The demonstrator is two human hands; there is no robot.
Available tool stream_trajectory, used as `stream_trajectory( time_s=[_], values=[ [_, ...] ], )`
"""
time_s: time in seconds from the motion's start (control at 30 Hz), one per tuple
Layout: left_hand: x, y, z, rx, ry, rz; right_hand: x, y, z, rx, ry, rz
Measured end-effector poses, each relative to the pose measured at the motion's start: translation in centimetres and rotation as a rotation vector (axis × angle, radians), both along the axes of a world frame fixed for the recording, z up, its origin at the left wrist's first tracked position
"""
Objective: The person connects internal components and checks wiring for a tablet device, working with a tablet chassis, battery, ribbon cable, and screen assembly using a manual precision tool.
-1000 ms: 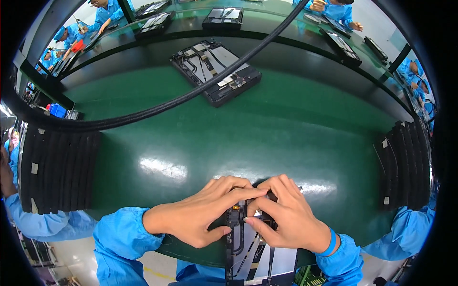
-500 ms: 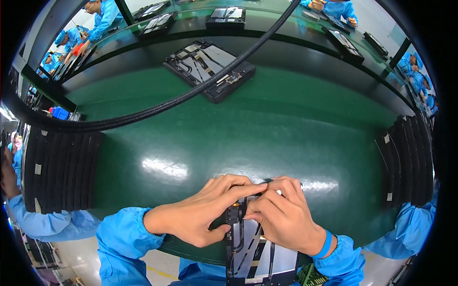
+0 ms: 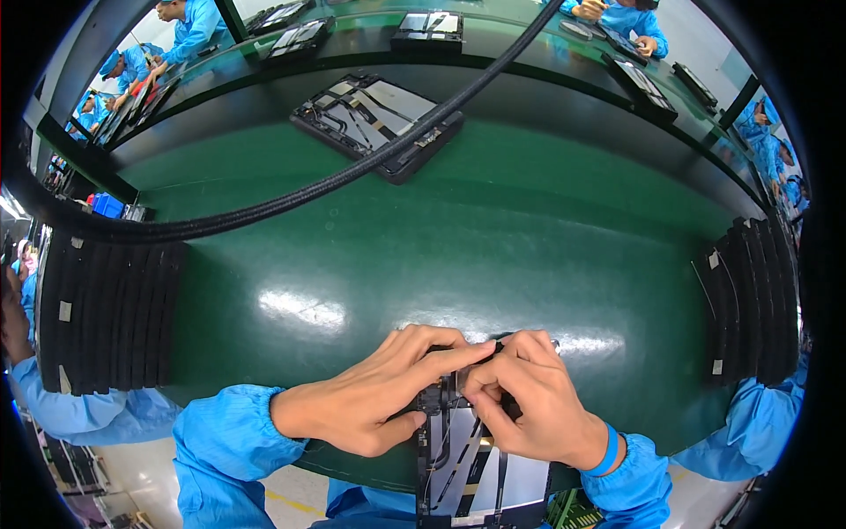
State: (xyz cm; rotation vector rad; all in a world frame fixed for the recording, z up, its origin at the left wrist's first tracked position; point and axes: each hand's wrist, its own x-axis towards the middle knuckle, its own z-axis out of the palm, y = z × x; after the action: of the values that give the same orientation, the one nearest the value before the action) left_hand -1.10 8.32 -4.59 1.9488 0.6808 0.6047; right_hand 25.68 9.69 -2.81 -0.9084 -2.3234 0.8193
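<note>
An opened tablet (image 3: 520,489) lies at the near edge of the bench, its black frame, pale inner panel and dark ribbon cables showing. My left hand (image 3: 366,401) reaches across its far end. The left thumb presses by the tablet's left edge, and the index finger stretches over to the far rim. Close beside it, my right hand (image 3: 542,406) is bent over the far end, thumb and index finger pinched together low on the inner parts. Whatever sits in that pinch is too small and covered to make out. Both hands hide much of the tablet's far end.
Another opened tablet (image 3: 388,99) lies farther off on the green bench (image 3: 423,256). A black braided cable (image 3: 308,192) arcs above it. Stacks of black trays stand left (image 3: 110,317) and right (image 3: 753,300). Several tablets rest on the raised shelf; people in blue sit around.
My right thumb and index finger have shifted slightly and drawn together over the tablet's far end. My left hand stays almost in place. The view has tilted a little.
</note>
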Motion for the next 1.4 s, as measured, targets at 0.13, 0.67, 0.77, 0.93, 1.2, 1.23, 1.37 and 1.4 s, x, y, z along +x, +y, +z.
stream_trajectory(
  time_s=[0.13,0.67,0.77,0.93,1.2,1.23,1.37,1.4],
  values=[
    [0.3,0.3,-0.2,0.004,-0.001,-0.007,0.1,0.0,-0.5,0.012,0.049,-0.019],
    [0.5,0.3,-0.7,0.059,-0.11,0.05,1.1,1.1,0.6,-0.212,0.115,0.19],
    [0.7,-0.8,-0.6,0.225,-0.104,0.206,1.3,1.2,0.9,-0.238,0.086,0.213],
    [-0.1,-2.8,-1.4,0.681,-0.148,0.313,1.5,1.2,0.7,-0.226,0.064,0.226],
    [1.0,-4.7,-1.5,0.546,-0.106,0.434,2.2,1.3,0.7,-0.211,0.071,0.27],
    [1.0,-4.8,-1.5,0.54,-0.103,0.435,2.3,1.3,0.6,-0.203,0.073,0.276],
    [1.8,-5.6,-1.1,0.511,-0.052,0.46,2.7,1.2,0.3,-0.205,0.081,0.3],
    [2.3,-6.0,-1.1,0.527,-0.017,0.517,2.9,1.2,0.3,-0.206,0.087,0.294]
  ],
)
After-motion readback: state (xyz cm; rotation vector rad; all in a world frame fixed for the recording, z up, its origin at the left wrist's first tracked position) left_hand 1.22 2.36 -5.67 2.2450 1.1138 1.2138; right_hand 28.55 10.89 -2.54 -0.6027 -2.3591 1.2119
